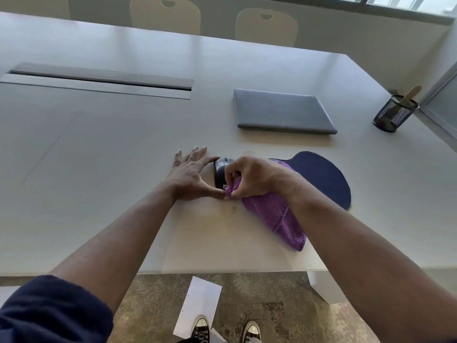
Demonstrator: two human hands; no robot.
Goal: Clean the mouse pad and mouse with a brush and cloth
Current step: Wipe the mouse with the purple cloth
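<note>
A dark grey mouse (220, 172) sits on the white table (103, 149), just left of the dark blue mouse pad (321, 177). My left hand (191, 173) lies spread beside the mouse, with index finger and thumb touching its left side and near end. My right hand (249, 177) is shut on a bunched part of the purple cloth (279, 214) and presses it against the mouse's near right side. The rest of the cloth trails toward the table's front edge. A brush handle (410, 94) stands in the mesh cup (394, 113) at the far right.
A closed grey laptop (282, 111) lies behind the mouse pad. A long cable slot (99, 81) runs across the table at the left. Chairs (265, 26) stand at the far edge. White paper (197, 308) lies on the floor by my shoes.
</note>
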